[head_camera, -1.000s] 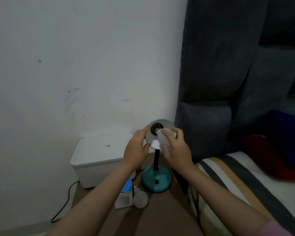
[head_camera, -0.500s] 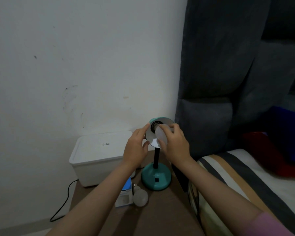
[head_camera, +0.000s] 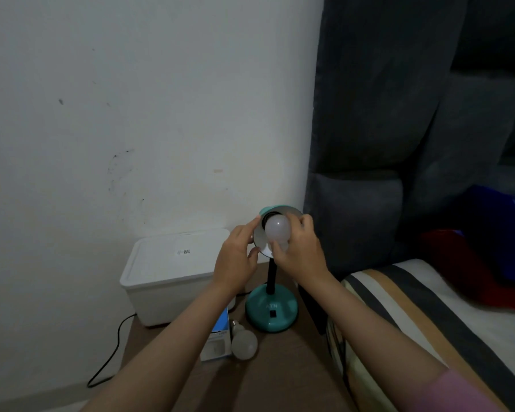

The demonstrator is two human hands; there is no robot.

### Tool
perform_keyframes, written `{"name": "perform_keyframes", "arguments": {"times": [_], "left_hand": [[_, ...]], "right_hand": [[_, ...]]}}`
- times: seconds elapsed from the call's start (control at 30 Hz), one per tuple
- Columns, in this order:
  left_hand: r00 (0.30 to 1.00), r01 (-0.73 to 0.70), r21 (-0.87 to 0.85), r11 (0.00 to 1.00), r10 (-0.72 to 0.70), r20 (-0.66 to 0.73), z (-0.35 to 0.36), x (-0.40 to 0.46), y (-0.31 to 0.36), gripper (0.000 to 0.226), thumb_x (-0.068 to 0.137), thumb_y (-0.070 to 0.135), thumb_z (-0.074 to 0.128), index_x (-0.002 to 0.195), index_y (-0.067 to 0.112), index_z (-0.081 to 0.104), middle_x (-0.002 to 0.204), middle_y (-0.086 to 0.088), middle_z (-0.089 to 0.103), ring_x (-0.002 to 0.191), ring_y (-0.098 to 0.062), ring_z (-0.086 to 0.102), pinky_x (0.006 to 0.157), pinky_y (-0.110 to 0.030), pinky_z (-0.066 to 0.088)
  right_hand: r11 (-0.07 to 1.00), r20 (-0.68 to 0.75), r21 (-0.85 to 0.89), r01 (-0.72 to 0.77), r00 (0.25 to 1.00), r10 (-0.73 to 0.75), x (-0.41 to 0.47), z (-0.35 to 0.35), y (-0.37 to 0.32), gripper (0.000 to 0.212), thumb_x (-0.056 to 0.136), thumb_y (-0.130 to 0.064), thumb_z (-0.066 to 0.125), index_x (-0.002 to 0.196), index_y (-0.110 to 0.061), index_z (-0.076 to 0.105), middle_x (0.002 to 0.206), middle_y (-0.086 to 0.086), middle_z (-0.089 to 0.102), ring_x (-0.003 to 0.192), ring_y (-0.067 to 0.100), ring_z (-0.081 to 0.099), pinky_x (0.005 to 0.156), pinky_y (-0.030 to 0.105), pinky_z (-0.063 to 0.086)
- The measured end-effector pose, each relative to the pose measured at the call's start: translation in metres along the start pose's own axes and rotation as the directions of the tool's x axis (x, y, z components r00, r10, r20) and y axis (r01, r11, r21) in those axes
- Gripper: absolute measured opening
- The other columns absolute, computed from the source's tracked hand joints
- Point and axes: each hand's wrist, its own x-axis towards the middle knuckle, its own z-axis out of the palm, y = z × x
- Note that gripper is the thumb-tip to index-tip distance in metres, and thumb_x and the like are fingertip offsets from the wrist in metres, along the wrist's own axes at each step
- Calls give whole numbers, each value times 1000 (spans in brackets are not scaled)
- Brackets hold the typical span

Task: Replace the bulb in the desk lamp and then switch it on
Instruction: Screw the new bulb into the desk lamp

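Note:
A teal desk lamp stands on a brown table, its round base [head_camera: 271, 311] near the table's back. Its shade [head_camera: 260, 239] is tilted toward me, silver inside. My left hand [head_camera: 236, 260] grips the shade's left rim. A white bulb [head_camera: 277, 229] sits in the shade with its base at the socket, and my right hand [head_camera: 301, 249] is wrapped around the bulb from the right and below. The lamp is unlit. A second white bulb [head_camera: 243, 343] lies on the table in front of the base.
A blue and white bulb box [head_camera: 217, 341] lies beside the loose bulb. A white lidded bin [head_camera: 170, 275] stands at the back left against the wall, with a black cable [head_camera: 113, 349] trailing down. A striped mattress [head_camera: 422, 316] and dark headboard [head_camera: 399, 114] lie to the right.
My right hand has brought the bulb from beside the socket squarely into the shade, base at the socket. My left hand keeps its hold on the shade rim.

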Motion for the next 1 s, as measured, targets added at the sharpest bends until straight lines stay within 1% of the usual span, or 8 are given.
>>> {"name": "perform_keyframes", "arguments": {"times": [0.07,0.17,0.27,0.43,0.57,0.8,0.93,1.0], "left_hand": [[1000,-1,5,1000,1,-2,1,0,0,66,78,-2,65,135,21,41,110,-6,59,93,-5,53,86,-27,51],[1000,-1,6,1000,1,-4,1,0,1,66,78,-1,65,136,21,41,113,-5,59,94,-3,53,86,-26,51],[1000,-6,11,1000,6,1,0,0,1,66,79,0,65,136,22,41,113,-5,58,94,-1,52,86,-22,50],[1000,6,6,1000,-6,-2,1,-1,2,65,78,-1,65,135,22,42,112,-4,58,92,2,50,85,-15,47],[1000,11,-3,1000,-11,-13,1,-1,2,65,79,-2,63,135,22,41,112,-4,58,92,1,51,85,-13,47],[1000,0,0,1000,0,-15,3,-3,4,64,79,-2,63,134,22,42,112,-3,58,92,0,52,84,-7,44],[1000,12,-3,1000,-12,-22,3,-3,4,61,79,0,63,133,21,43,114,-2,58,93,-3,54,84,-10,46],[999,22,-6,1000,-22,-23,2,-3,4,62,79,-1,63,133,22,43,113,-2,58,93,-3,54,83,-13,48]], "right_hand": [[999,-24,25,-29,999,29,1,-1,1,58,81,-28,69,130,-11,44,115,16,50,94,30,58,73,30,48],[997,-42,29,-70,997,72,4,0,1,51,83,-40,66,120,-10,48,109,17,58,92,31,60,68,30,46],[997,-60,-20,-79,995,78,5,1,1,51,83,-45,65,114,-7,50,107,16,55,85,31,60,62,31,48],[997,-84,34,62,995,-59,-1,3,3,38,85,-29,67,118,-17,54,117,13,43,80,27,59,61,32,54],[995,-28,45,85,996,-84,-6,5,11,48,81,-18,68,126,-17,49,120,11,43,88,28,59,68,39,58],[999,-115,47,-7,993,12,-2,6,8,55,76,-35,76,113,-2,52,106,16,48,78,27,60,59,33,54],[993,-100,90,71,993,-62,-5,12,10,54,78,-26,75,124,-18,49,123,14,38,98,27,57,75,34,58],[987,-93,111,116,990,-106,-8,13,12,56,75,-17,75,125,-19,49,123,15,38,103,27,54,79,34,57]]}}
